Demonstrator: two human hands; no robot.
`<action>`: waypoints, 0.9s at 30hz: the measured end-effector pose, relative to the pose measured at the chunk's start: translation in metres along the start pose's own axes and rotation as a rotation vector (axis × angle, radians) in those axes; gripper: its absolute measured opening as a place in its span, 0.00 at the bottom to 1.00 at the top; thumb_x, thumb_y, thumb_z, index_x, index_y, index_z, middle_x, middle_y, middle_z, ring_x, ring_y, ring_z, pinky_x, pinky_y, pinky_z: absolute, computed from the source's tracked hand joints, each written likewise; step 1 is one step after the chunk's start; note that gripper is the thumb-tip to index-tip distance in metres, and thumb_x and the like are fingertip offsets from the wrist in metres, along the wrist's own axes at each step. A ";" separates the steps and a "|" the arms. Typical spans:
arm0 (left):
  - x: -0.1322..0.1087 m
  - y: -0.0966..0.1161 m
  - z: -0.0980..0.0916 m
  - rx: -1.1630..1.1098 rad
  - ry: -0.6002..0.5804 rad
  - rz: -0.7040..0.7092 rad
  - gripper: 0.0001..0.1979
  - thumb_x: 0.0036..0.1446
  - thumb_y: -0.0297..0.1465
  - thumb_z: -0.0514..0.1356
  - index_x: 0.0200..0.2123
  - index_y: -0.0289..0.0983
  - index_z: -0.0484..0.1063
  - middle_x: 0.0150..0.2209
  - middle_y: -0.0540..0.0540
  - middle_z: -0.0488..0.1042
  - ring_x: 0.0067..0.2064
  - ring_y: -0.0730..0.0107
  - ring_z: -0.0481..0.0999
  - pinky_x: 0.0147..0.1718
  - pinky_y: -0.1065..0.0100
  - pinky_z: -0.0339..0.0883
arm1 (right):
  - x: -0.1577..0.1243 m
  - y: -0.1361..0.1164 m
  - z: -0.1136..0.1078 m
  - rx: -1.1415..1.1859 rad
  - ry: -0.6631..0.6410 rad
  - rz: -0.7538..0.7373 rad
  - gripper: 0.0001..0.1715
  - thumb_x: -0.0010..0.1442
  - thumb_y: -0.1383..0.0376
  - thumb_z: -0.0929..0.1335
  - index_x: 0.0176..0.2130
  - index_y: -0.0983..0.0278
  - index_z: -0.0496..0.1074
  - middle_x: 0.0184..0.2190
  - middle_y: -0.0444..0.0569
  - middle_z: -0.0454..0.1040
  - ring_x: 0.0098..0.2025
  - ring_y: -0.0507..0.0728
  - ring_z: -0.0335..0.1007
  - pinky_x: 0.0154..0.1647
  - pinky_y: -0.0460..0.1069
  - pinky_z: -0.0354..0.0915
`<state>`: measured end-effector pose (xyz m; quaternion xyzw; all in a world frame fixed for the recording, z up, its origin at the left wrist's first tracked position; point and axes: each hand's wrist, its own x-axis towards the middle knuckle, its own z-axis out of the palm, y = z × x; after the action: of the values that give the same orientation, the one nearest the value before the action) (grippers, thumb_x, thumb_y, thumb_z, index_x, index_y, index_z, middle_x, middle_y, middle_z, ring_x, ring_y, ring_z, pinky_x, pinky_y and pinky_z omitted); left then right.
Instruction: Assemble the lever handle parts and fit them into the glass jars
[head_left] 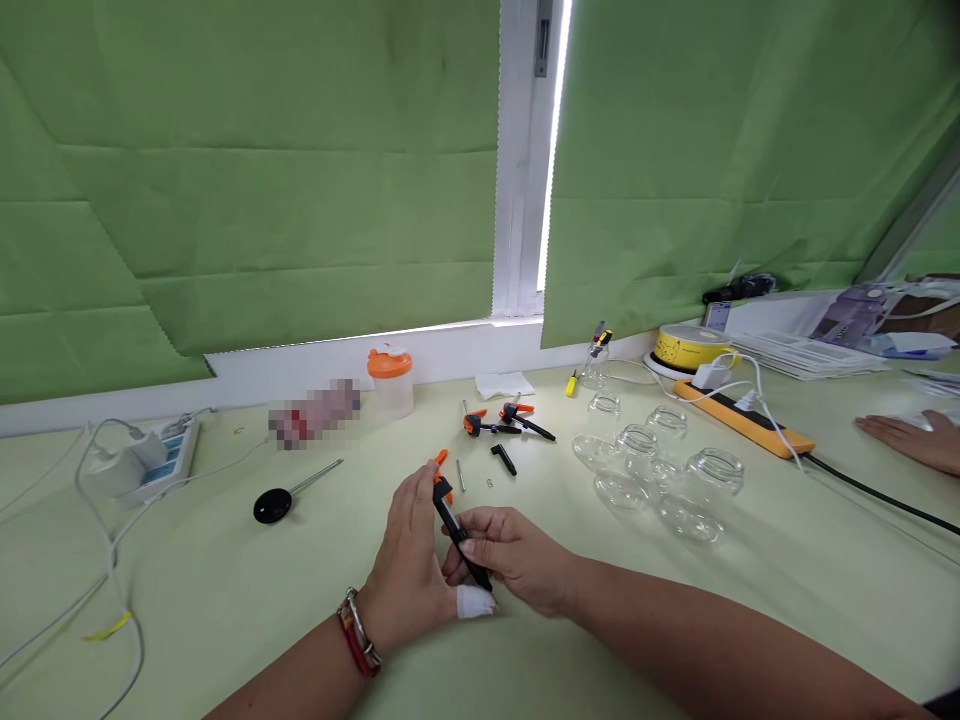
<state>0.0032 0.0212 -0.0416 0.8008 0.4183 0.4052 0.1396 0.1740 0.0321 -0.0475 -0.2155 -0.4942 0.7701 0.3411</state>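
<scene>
Between my two hands, low over the table, is a black-and-orange clamp-like tool [461, 545], tilted with its orange end away from me. My left hand [409, 570] is closed around it, its fingers at the orange end and its thumb, wrapped in white, by the lower black end. My right hand [525, 555] pinches the black shaft from the other side. Just beyond lie a thin metal rod [460, 476], a loose black part [504, 460] and a tiny metal piece [490, 483]. Two similar black-and-orange tools [489, 424] [527, 421] rest farther back.
Several clear glass jars [701, 490] stand at right, near an orange power strip [742, 415]. A black-headed metal-stemmed tool [274, 505] lies left, with a white power strip [169, 460] and cables. An orange-lidded container [391, 385] stands behind. Another person's hand [911, 440] rests far right.
</scene>
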 end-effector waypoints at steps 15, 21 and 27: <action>-0.005 0.011 0.004 0.116 -0.006 0.049 0.64 0.28 0.40 0.71 0.65 0.38 0.37 0.63 0.32 0.46 0.62 0.34 0.47 0.55 0.41 0.50 | 0.000 0.001 0.001 0.080 -0.056 0.003 0.28 0.53 0.62 0.71 0.51 0.65 0.60 0.27 0.47 0.74 0.28 0.53 0.71 0.35 0.50 0.63; -0.007 0.015 0.001 -0.072 0.049 -0.044 0.54 0.29 0.36 0.70 0.62 0.39 0.52 0.60 0.36 0.55 0.61 0.35 0.51 0.56 0.42 0.48 | 0.000 -0.004 0.003 0.068 -0.103 0.004 0.29 0.53 0.58 0.71 0.50 0.65 0.60 0.30 0.51 0.76 0.30 0.54 0.72 0.33 0.49 0.63; -0.005 0.017 -0.004 -0.042 0.058 0.011 0.52 0.31 0.34 0.70 0.61 0.44 0.52 0.56 0.39 0.61 0.55 0.40 0.60 0.52 0.48 0.58 | -0.001 -0.008 0.008 0.035 -0.048 0.039 0.28 0.48 0.54 0.73 0.43 0.66 0.64 0.30 0.50 0.76 0.29 0.54 0.73 0.33 0.50 0.63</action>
<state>0.0077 0.0066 -0.0325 0.7878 0.4093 0.4378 0.1421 0.1724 0.0286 -0.0372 -0.2006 -0.4844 0.7901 0.3177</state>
